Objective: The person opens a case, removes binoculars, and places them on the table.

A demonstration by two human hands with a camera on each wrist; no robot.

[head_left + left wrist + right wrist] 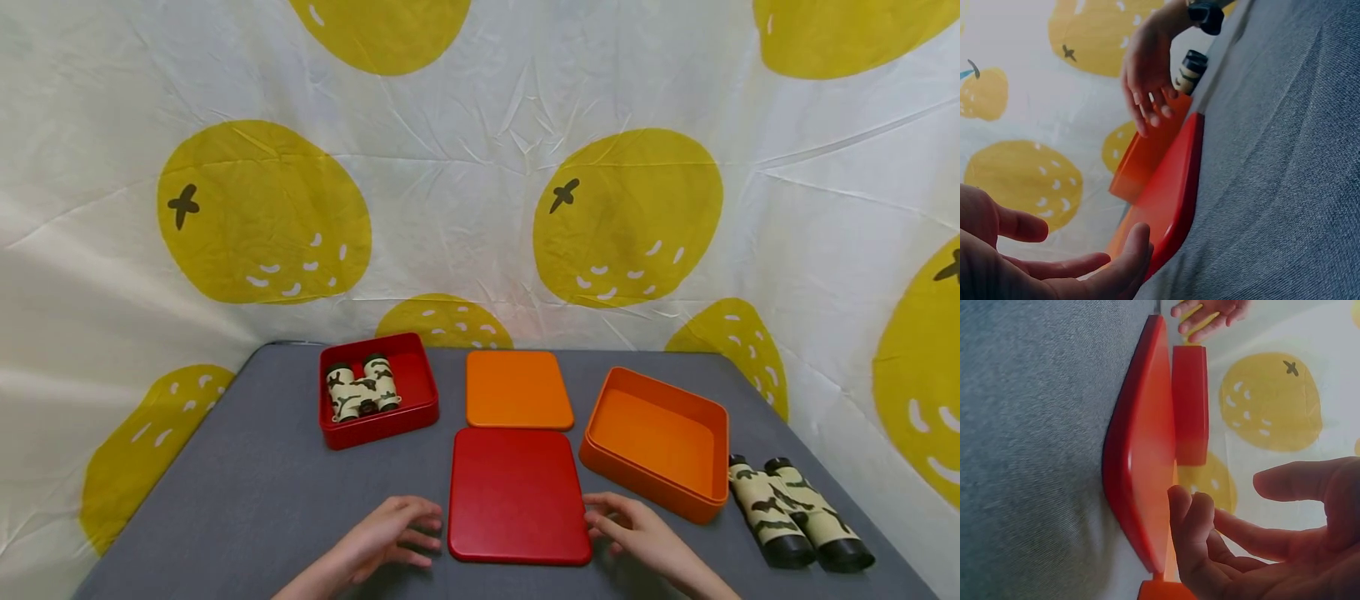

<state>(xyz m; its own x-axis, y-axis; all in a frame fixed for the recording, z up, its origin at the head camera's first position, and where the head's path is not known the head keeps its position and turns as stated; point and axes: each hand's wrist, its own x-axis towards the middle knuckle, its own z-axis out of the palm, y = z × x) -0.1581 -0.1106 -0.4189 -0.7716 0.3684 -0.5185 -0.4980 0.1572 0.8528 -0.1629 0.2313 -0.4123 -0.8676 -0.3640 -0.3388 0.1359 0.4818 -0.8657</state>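
Note:
A red square lid [517, 496] lies flat on the grey table between the two hands. Beside its left edge is my left hand [393, 537], fingers spread and relaxed, holding nothing. My right hand [633, 533] is at the lid's right edge with loosely bent fingers and nothing in its grasp; in the right wrist view its fingertips [1179, 497] overlap the lid. Behind the red lid lies an orange lid [517, 389]. An orange box [660, 442] without a cover stands to the right, just beyond the right hand.
At the back left, a red box [411, 379] holds camouflage-patterned binoculars [363, 390]. A second pair of camouflage binoculars [797, 512] lies near the table's right edge. A white cloth [480, 167] with yellow fruit prints hangs behind the table [247, 492].

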